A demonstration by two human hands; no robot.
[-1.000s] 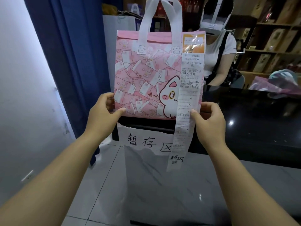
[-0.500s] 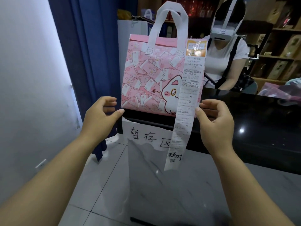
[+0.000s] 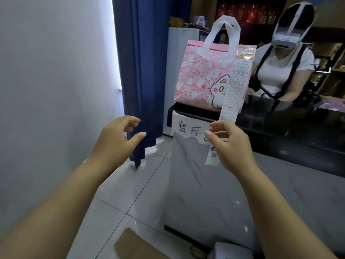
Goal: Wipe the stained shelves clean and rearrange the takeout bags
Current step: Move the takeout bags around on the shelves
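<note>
Pink takeout bag (image 3: pixel 203 79) stands upright at the left end of the black counter (image 3: pixel 280 116), near its front edge, 2 handles up. Long receipt (image 3: pixel 237 86) hangs from the bag's top right corner, down past the counter edge over a paper sign (image 3: pixel 186 128). Left hand (image 3: pixel 115 141) is off the bag, fingers loosely curled, empty. Right hand (image 3: pixel 229 144) is loose too, in front of the receipt tail; contact unclear. Likely the placement step: base fully on the counter, square to the edge, don't snag the receipt.
</note>
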